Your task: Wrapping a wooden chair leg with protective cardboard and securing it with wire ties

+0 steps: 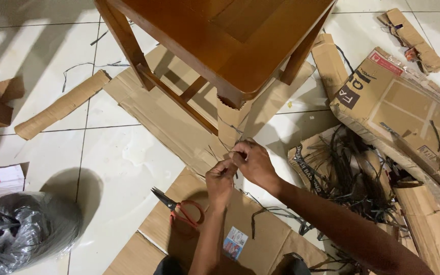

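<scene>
My left hand [220, 179] and my right hand [253, 162] meet just below the leg of a wooden stool [230, 46]. That leg is wrapped in a cardboard sleeve [232, 119]. Both hands pinch a thin dark strip [219, 122] that runs around the cardboard at the leg's foot. The fingers are closed tight on it. Red-handled scissors [182, 209] lie on a flat cardboard sheet [260, 234] just left of my left forearm.
A pile of dark plastic strips [347, 173] lies at right among torn cardboard boxes [403, 107]. A rolled cardboard piece [59, 107] lies at left on the white tiled floor [123, 168]. A bundle of dark strapping in a plastic bag [21, 229] sits at lower left.
</scene>
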